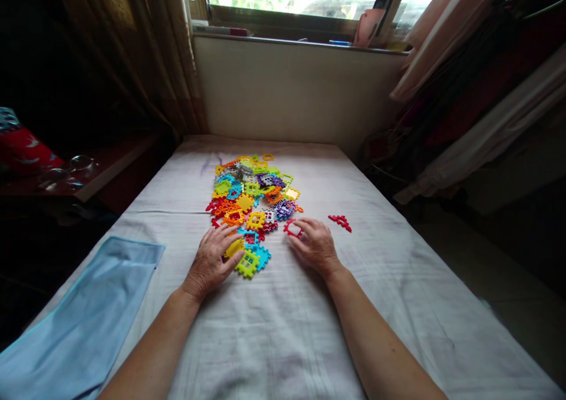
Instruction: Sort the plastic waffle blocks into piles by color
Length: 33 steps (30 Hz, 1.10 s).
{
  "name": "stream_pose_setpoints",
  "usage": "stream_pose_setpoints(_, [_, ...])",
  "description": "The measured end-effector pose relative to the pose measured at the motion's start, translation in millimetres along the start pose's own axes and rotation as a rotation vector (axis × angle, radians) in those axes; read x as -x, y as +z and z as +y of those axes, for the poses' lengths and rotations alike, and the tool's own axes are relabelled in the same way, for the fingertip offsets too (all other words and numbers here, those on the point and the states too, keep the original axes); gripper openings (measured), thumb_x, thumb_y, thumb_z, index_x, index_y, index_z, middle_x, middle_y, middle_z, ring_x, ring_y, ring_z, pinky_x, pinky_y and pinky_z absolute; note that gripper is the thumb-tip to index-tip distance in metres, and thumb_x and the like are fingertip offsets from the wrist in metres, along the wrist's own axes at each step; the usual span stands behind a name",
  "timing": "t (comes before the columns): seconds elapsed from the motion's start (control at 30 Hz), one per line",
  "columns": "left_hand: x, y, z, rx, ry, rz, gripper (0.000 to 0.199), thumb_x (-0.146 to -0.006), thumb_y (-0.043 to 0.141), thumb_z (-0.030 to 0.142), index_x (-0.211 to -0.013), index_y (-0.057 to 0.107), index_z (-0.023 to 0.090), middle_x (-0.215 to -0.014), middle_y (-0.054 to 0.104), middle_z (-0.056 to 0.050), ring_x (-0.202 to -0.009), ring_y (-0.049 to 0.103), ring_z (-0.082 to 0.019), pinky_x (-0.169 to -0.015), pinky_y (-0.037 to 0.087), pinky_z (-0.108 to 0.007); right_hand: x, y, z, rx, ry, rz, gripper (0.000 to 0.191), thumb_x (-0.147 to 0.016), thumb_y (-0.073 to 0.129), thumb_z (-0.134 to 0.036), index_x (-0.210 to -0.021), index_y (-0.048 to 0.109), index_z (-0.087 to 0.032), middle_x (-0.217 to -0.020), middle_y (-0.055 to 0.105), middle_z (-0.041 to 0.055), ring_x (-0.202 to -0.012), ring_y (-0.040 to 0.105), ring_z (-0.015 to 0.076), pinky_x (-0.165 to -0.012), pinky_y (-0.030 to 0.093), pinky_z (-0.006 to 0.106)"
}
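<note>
A heap of colourful plastic interlocking tiles (251, 189) with notched edges lies on the sheet-covered surface. My left hand (214, 257) rests at the heap's near left edge with its fingers spread over a yellow tile (234, 247). Beside its thumb lie a lime green tile (247, 264) and a blue tile (264, 256). To the right of the heap, my right hand (315, 244) has its thumb and fingers closed on a red open-framed tile (288, 229). Farther right, a separate red notched piece (340, 222) lies on the sheet.
A light blue cloth bag or folded cloth (106, 305) lies at the left. The white sheet (274, 341) covers the surface up to a wall (287, 93) below the window. A pink cup (368, 27) stands on the sill. Curtains (145, 52) hang at the left.
</note>
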State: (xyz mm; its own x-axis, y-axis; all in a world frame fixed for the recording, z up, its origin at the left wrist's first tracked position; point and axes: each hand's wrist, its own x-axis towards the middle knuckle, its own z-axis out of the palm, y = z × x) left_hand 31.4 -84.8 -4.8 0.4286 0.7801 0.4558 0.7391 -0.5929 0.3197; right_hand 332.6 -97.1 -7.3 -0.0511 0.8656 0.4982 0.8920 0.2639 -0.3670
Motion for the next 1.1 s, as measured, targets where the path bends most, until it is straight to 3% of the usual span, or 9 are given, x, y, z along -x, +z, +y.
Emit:
stream_pose_setpoints(0.1, [0,1.1,-2,0.013,0.005,0.012,0.037,-0.092,0.051,0.047,-0.117,0.066,0.025,-0.132,0.064,-0.008,-0.128,0.054,-0.026,-0.115,0.033,-0.052,-2,-11,27,0.167,0.287,0.140,0.032,-0.084,0.064,-0.034,-0.113,0.070,-0.022,-0.118,0.066,0.0103,-0.105,0.057,0.0262,-0.092,0.041,0.040])
stream_pose_setpoints(0.2, [0,1.9,-3,0.019,0.007,0.010,0.036,-0.092,0.051,0.047,-0.117,0.066,0.025,-0.132,0.064,-0.007,-0.128,0.053,-0.026,-0.116,0.032,-0.052,-1,-22,49,0.270,0.523,0.186,0.033,-0.083,0.065,-0.035,-0.112,0.070,-0.021,-0.118,0.065,0.0111,-0.104,0.055,0.0269,-0.089,0.039,0.040])
stream_pose_setpoints(0.4, [0,-0.8,-1,-0.017,0.024,-0.056,0.037,-0.092,0.050,0.046,-0.120,0.068,0.030,-0.137,0.061,-0.006,-0.132,0.049,-0.028,-0.116,0.029,-0.055,3,-28,57,0.310,0.671,0.120,0.031,-0.082,0.067,-0.035,-0.109,0.072,-0.022,-0.118,0.063,0.0123,-0.105,0.053,0.0287,-0.087,0.038,0.042])
stream_pose_setpoints(0.5, [0,-2.5,4,-0.045,0.045,-0.142,0.040,-0.092,0.051,0.047,-0.126,0.065,0.033,-0.144,0.055,-0.005,-0.139,0.041,-0.031,-0.117,0.025,-0.058,3,-25,52,0.317,0.626,0.148,0.028,-0.082,0.065,-0.033,-0.106,0.073,-0.021,-0.122,0.062,0.0133,-0.108,0.053,0.0301,-0.089,0.039,0.044])
stream_pose_setpoints(0.6, [-1,-2.7,8,-0.054,0.073,-0.213,0.043,-0.090,0.053,0.049,-0.129,0.063,0.035,-0.150,0.049,-0.004,-0.143,0.034,-0.033,-0.118,0.021,-0.060,-2,-17,34,0.281,0.431,0.186,0.030,-0.086,0.058,-0.030,-0.111,0.071,-0.022,-0.128,0.060,0.0131,-0.114,0.051,0.0301,-0.095,0.038,0.046])
stream_pose_setpoints(0.73, [-1,-2.2,12,-0.064,0.087,-0.229,0.042,-0.088,0.056,0.050,-0.127,0.064,0.036,-0.150,0.049,-0.005,-0.143,0.034,-0.034,-0.117,0.021,-0.061,-19,6,-19,0.105,-0.003,0.027,0.037,-0.089,0.056,-0.033,-0.124,0.065,-0.024,-0.139,0.055,0.0117,-0.127,0.046,0.0285,-0.105,0.035,0.044])
stream_pose_setpoints(0.8, [-1,-2.6,13,-0.074,0.078,-0.216,0.042,-0.088,0.057,0.049,-0.127,0.065,0.035,-0.148,0.050,-0.005,-0.142,0.035,-0.034,-0.117,0.022,-0.062,-33,20,-48,0.039,-0.125,-0.066,0.041,-0.089,0.059,-0.038,-0.128,0.063,-0.026,-0.145,0.051,0.0109,-0.134,0.041,0.0294,-0.108,0.032,0.045])
stream_pose_setpoints(0.93, [0,-4.6,12,-0.108,0.025,-0.158,0.037,-0.088,0.057,0.046,-0.121,0.067,0.032,-0.144,0.055,-0.007,-0.140,0.039,-0.032,-0.117,0.022,-0.061,-55,37,-79,0.038,-0.173,-0.234,0.037,-0.087,0.064,-0.043,-0.121,0.067,-0.029,-0.145,0.052,0.0105,-0.138,0.038,0.0313,-0.110,0.028,0.051])
stream_pose_setpoints(1.1, [0,-6.5,8,-0.125,-0.063,-0.103,0.024,-0.090,0.054,0.042,-0.102,0.070,0.029,-0.140,0.058,-0.006,-0.136,0.044,-0.032,-0.115,0.025,-0.061,-47,36,-61,0.022,-0.073,-0.202,0.025,-0.088,0.063,-0.038,-0.108,0.071,-0.025,-0.129,0.064,0.0102,-0.121,0.054,0.0272,-0.103,0.038,0.045])
